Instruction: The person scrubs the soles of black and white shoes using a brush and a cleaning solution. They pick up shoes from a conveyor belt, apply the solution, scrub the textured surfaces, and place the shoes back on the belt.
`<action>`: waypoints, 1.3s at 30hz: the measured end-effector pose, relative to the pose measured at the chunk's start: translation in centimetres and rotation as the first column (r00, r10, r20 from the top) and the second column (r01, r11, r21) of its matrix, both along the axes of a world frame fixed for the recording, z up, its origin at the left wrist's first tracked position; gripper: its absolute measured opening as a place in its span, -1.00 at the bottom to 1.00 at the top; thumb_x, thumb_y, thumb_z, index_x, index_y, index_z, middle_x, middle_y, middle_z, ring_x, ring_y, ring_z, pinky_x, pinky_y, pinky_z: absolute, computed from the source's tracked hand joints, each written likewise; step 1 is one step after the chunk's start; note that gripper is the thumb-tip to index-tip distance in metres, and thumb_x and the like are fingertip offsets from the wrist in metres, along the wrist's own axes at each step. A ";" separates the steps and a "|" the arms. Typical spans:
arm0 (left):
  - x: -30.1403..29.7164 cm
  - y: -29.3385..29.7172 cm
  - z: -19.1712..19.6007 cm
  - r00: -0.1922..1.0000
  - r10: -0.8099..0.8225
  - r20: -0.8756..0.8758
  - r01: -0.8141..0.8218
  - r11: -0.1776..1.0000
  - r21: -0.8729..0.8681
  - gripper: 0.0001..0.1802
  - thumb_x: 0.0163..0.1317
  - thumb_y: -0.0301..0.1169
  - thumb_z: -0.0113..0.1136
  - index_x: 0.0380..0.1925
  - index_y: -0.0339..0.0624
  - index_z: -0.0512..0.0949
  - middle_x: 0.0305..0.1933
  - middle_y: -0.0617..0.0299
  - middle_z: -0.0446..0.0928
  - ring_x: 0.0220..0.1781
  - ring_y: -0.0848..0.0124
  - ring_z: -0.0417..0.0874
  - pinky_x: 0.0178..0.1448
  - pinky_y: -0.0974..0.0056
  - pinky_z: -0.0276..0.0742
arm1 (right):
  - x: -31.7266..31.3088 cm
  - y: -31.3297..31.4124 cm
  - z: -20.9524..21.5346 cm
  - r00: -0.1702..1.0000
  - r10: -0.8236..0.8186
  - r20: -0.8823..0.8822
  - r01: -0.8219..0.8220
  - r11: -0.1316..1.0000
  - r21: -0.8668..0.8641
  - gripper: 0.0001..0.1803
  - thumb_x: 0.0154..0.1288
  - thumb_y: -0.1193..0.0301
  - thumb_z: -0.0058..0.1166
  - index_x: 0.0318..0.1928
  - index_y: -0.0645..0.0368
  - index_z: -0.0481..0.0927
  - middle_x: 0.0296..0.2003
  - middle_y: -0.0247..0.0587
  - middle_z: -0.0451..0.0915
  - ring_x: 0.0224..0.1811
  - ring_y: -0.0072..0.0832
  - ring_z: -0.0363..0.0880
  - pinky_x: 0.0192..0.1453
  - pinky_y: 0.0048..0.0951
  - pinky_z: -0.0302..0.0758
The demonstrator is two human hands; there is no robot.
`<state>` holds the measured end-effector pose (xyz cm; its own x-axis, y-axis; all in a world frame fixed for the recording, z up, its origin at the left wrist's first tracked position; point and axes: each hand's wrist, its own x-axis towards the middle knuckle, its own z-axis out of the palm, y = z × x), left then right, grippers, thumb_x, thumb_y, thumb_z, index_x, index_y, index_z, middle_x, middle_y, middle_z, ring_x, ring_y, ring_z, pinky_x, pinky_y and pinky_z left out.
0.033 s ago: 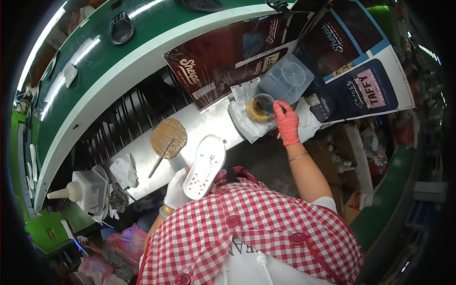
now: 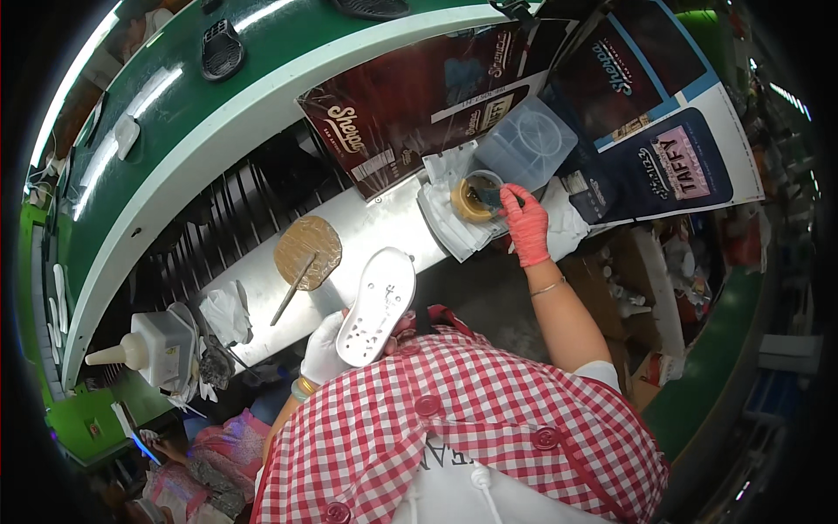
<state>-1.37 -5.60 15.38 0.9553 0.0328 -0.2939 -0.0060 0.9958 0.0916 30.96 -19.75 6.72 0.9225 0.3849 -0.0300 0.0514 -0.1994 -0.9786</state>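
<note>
Two hands work well apart here. The left hand (image 2: 325, 351), in a white glove, is closed around the heel end of a white shoe sole (image 2: 377, 306), which it holds up just above the front edge of the steel bench (image 2: 384, 223). The sole's long axis runs from about 7 o'clock at the gripped end to 1 o'clock at the free toe end, its pitted face turned up toward the camera.

The right hand (image 2: 525, 225), in an orange-red glove, lies at about 2 o'clock from the sole. Its fingers are pinched narrow on a dark brush handle (image 2: 491, 197) that dips into a small round glue pot (image 2: 476, 196), which sits on a folded white cloth (image 2: 445, 218). The pot is touching distance from the right hand only; the left hand is far from it, with the sole between.

At 10 o'clock from the sole a round brown pad (image 2: 308, 249) lies flat on the bench with a thin stick (image 2: 291, 293) across it, untouched. A white squeeze bottle (image 2: 148, 345) stands farther off at 9 o'clock.
</note>
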 end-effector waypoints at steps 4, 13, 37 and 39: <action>-0.4 -0.7 -1.3 0.993 0.064 -0.094 -0.059 0.997 0.057 -0.37 0.32 -0.14 -0.06 0.28 -0.28 0.14 0.19 -0.25 0.30 0.09 0.04 0.47 0.15 0.07 0.48 | -0.1 -0.2 0.9 0.998 0.020 -0.056 -0.019 1.000 0.004 -0.69 0.24 0.24 0.15 -0.11 0.19 0.60 -0.39 -0.42 0.56 -0.50 -0.70 0.47 -0.46 -0.67 0.35; 2.2 -0.6 -5.5 0.947 0.287 -0.147 -0.263 0.951 0.160 -0.40 0.23 -0.35 0.13 0.24 -0.19 0.18 0.22 0.03 0.34 0.21 0.13 0.41 0.30 -0.07 0.30 | 0.8 -1.0 1.0 0.992 0.066 -0.110 -0.063 0.998 0.033 -0.72 0.26 0.30 0.13 -0.13 0.24 0.60 -0.39 -0.35 0.57 -0.47 -0.67 0.45 -0.33 -0.61 0.43; 4.5 -1.8 -3.5 0.963 0.174 -0.204 -0.139 0.974 0.178 -0.32 0.21 0.11 -0.05 0.01 -0.34 0.37 -0.19 -0.01 0.48 -0.30 0.23 0.51 -0.56 0.33 0.50 | -10.2 1.8 10.9 0.856 0.335 -0.393 -0.179 0.906 0.383 -0.73 0.39 0.27 -0.07 -0.15 0.21 0.54 -0.46 -0.29 0.58 -0.55 -0.64 0.54 -0.54 -0.70 0.37; 4.4 -2.1 -3.0 0.975 0.151 -0.161 -0.120 0.975 0.186 -0.32 0.21 0.11 -0.05 0.00 -0.35 0.37 -0.21 0.00 0.47 -0.30 0.23 0.52 -0.56 0.33 0.50 | -10.5 2.0 11.1 0.865 0.339 -0.370 -0.194 0.906 0.376 -0.73 0.39 0.26 -0.06 -0.15 0.21 0.55 -0.44 -0.27 0.59 -0.54 -0.64 0.55 -0.53 -0.70 0.38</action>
